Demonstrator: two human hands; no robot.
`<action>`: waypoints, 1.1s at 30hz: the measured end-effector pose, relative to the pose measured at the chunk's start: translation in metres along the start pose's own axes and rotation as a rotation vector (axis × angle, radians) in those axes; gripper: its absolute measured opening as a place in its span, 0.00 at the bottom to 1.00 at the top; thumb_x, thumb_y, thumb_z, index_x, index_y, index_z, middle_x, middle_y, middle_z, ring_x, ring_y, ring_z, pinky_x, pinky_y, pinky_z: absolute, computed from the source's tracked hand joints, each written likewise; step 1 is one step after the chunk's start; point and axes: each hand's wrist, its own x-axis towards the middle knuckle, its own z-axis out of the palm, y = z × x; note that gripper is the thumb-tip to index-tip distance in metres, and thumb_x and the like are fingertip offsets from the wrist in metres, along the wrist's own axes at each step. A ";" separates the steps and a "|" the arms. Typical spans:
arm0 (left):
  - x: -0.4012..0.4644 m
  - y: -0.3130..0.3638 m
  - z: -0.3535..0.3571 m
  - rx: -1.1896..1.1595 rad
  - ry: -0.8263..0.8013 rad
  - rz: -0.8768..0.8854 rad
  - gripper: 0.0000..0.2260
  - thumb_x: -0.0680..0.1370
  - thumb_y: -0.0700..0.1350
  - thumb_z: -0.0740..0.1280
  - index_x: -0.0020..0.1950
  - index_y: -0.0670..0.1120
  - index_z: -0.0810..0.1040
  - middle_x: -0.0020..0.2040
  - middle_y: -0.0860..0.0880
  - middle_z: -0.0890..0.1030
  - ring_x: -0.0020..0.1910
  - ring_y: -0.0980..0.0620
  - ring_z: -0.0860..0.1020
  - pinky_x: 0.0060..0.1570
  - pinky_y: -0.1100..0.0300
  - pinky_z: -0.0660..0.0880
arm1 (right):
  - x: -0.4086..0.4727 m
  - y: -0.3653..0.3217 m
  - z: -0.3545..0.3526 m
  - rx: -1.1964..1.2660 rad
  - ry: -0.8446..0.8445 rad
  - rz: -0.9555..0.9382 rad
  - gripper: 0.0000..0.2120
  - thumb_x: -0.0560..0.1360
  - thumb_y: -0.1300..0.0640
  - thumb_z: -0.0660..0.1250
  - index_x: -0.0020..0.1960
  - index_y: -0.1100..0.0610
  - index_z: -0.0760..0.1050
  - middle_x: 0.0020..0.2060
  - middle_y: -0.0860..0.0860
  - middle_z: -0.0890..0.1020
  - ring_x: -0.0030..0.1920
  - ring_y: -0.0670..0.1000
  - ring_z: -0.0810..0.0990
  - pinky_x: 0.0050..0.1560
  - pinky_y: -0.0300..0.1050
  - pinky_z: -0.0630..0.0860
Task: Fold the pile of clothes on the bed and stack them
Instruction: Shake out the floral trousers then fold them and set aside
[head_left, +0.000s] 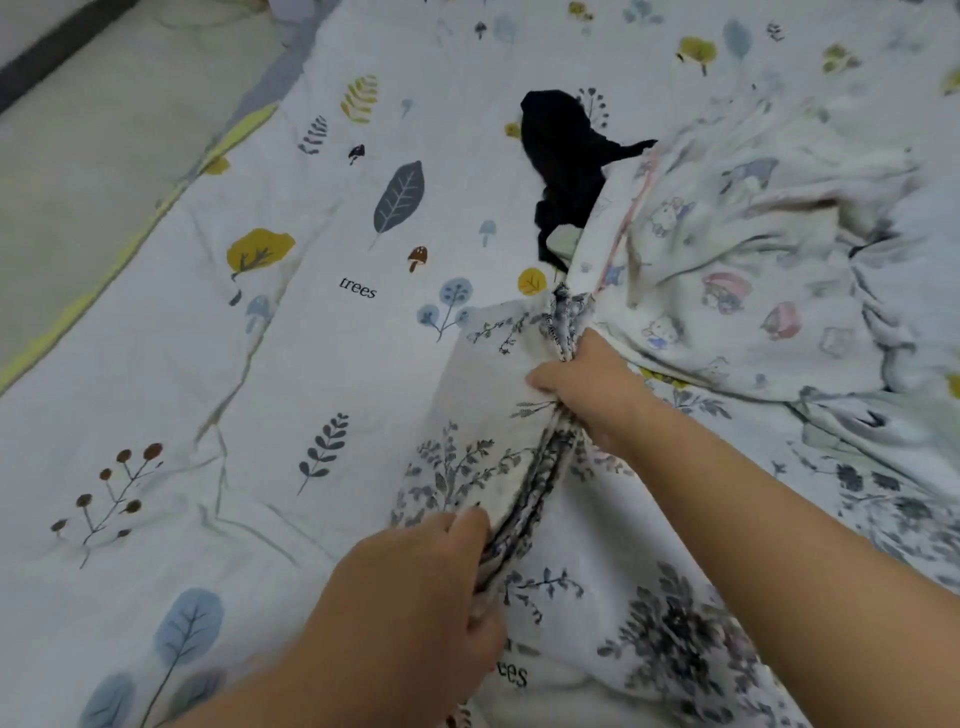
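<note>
Left hand (415, 587) and right hand (587, 387) both gripping one floral garment (467, 457), one black garment (561, 156), one cartoon-print cloth (753, 249)

The bed (260, 364) carries a leaf-printed sheet; on it lie a black garment (563, 161) far off, a cartoon-print cloth (753, 260) right, and a floral garment (649, 623) near.

White garment with grey floral print (467, 457) lies on the bed, one edge gathered into a ridge. Crumpled cartoon-print cloth (753, 270) heaped just beyond; black garment (561, 156) bunched beside it.
</note>
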 end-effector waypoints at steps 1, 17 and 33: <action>0.004 0.013 0.002 -0.063 -0.002 0.039 0.10 0.74 0.60 0.57 0.46 0.56 0.58 0.41 0.58 0.68 0.40 0.56 0.69 0.40 0.62 0.66 | -0.004 0.004 -0.017 0.086 0.006 0.016 0.22 0.71 0.66 0.67 0.63 0.64 0.65 0.50 0.58 0.77 0.45 0.52 0.81 0.44 0.49 0.80; 0.065 0.202 0.134 -0.198 -0.188 0.274 0.17 0.77 0.54 0.61 0.61 0.47 0.65 0.57 0.49 0.71 0.52 0.49 0.73 0.47 0.58 0.67 | -0.043 0.122 -0.209 0.058 0.190 0.132 0.16 0.71 0.71 0.67 0.58 0.64 0.73 0.32 0.57 0.77 0.21 0.49 0.71 0.19 0.36 0.65; 0.156 0.152 0.151 -0.057 0.321 0.123 0.12 0.76 0.43 0.64 0.58 0.40 0.77 0.57 0.42 0.75 0.56 0.43 0.72 0.56 0.49 0.69 | -0.040 0.218 -0.234 -0.242 0.419 0.209 0.24 0.75 0.55 0.66 0.66 0.62 0.63 0.48 0.53 0.72 0.47 0.53 0.71 0.46 0.44 0.65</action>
